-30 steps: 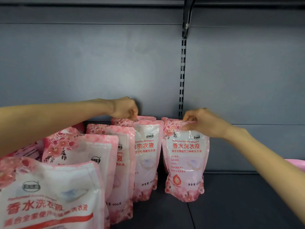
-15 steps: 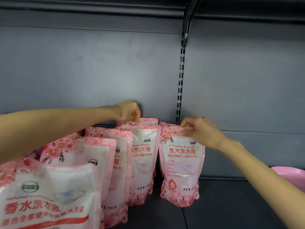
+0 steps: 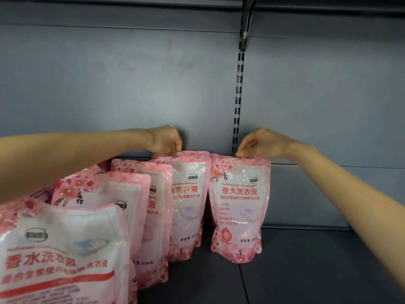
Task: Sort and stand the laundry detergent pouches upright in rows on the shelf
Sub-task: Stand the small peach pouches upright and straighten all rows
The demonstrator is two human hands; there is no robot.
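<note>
Pinching at both ends: right grip [image 3: 262, 142], fingertips pressed together on the top seal of the right-hand pouch [image 3: 240, 207], right of frame centre. Left grip [image 3: 167, 140], fingers curled down and closed on the top edge of the rear pouch [image 3: 192, 153], just left of centre; the exact contact is hidden under the knuckles.

Right-hand pouch stands upright on the shelf [image 3: 317, 270], label forward, with another pouch top showing just behind it. Beside it on the left stands the centre pouch [image 3: 188, 200], apart by a narrow gap. More pouches run towards the lower left of the frame, the nearest pouch [image 3: 57, 249] large and blurred.

Handling, as judged: film is glossy and crinkled, so likely slippery. The liquid fill makes the body soft and bottom-heavy, and it would sag if squeezed at the middle. The flat top seal looks like the stiffest hold. Set the gusset base flat or it will likely lean on its neighbour.

Outward: grey back panel [image 3: 131, 84], slotted upright [image 3: 238, 95].
</note>
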